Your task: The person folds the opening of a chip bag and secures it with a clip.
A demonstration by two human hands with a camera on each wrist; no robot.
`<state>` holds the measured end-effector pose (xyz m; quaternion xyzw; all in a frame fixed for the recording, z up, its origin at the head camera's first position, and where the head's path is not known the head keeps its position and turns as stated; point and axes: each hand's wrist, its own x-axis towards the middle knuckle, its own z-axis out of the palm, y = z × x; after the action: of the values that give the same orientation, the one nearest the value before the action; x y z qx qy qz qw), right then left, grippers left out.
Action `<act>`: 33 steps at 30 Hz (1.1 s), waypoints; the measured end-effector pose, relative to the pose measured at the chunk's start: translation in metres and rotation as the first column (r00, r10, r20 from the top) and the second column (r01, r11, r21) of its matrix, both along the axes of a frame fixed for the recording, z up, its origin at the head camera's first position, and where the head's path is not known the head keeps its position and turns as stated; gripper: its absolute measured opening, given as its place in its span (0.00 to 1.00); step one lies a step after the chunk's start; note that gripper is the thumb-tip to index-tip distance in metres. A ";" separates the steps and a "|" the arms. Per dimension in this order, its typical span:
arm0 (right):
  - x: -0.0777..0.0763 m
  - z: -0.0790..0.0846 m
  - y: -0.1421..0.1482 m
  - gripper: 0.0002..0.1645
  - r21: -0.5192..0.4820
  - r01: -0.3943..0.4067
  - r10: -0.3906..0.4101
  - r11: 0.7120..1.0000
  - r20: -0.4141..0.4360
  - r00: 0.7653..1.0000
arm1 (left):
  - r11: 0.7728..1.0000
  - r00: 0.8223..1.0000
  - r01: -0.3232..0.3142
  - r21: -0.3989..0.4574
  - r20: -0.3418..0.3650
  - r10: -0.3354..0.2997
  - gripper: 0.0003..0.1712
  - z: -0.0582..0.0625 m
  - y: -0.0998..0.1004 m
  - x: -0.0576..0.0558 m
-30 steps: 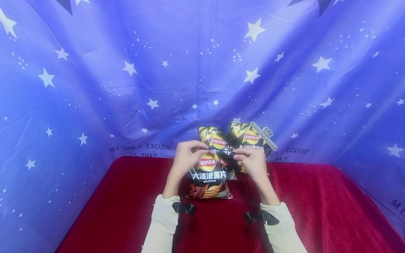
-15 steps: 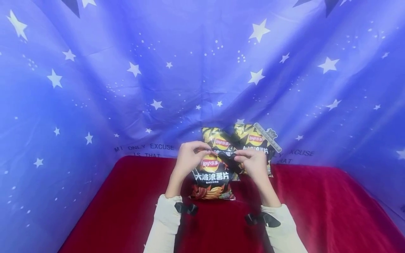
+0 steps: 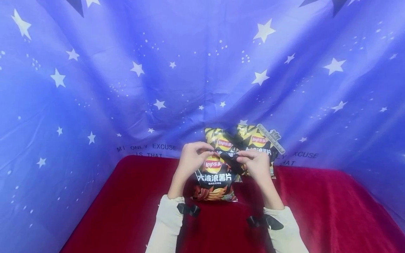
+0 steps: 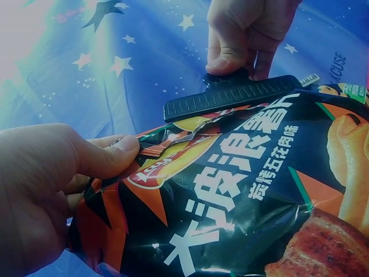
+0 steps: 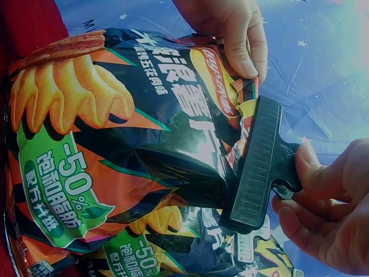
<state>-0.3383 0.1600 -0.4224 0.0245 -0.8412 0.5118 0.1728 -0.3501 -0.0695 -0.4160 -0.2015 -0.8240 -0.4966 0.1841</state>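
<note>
A black bag of Lay's potato chips (image 3: pixel 214 179) stands at the front of the group, its top edge folded or torn. My left hand (image 3: pixel 193 160) pinches the left end of that top edge between thumb and fingers, plain in the left wrist view (image 4: pixel 52 179). A wide black bag clip (image 5: pixel 256 161) lies along the top edge at the right part. My right hand (image 5: pixel 334 202) pinches the handle of this clip between thumb and fingers. Whether the clip's jaws bite fully on the bag cannot be told.
Two more chip bags stand behind, one at the left (image 3: pixel 223 137) and one at the right (image 3: pixel 253 135). A pale ruler-like clip (image 3: pixel 271 138) sits on the right one's top corner. Red velvet cloth (image 3: pixel 126 211) covers the table; a blue starry curtain (image 3: pixel 177 80) hangs behind.
The head view has shifted slightly, so everything sits a little further right. The black clip has turned flatter and come closer along the front bag's top edge. Both hands keep their pinch.
</note>
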 end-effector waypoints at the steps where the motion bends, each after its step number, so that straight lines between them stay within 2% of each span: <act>1: 0.000 0.000 0.000 0.13 -0.003 0.002 -0.002 1.000 -0.003 1.000 | 1.000 1.000 -0.001 -0.003 -0.004 0.001 0.08 0.000 0.001 0.000; 8: -0.001 0.001 0.001 0.14 -0.038 -0.006 0.006 0.999 0.000 1.000 | 1.000 1.000 -0.002 0.003 -0.014 0.002 0.08 0.001 0.001 0.000; 21: 0.003 -0.002 0.002 0.14 -0.091 -0.010 0.016 0.996 0.063 0.998 | 1.000 1.000 -0.002 -0.014 0.002 0.002 0.08 0.001 0.002 0.003; 33: 0.003 0.000 0.000 0.13 -0.044 -0.021 0.020 0.999 -0.017 1.000 | 1.000 1.000 -0.003 -0.019 -0.010 0.003 0.08 0.002 0.003 0.004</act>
<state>-0.3349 0.1596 -0.4229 0.0337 -0.8280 0.5316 0.1753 -0.3464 -0.0667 -0.4142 -0.2042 -0.8281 -0.4875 0.1869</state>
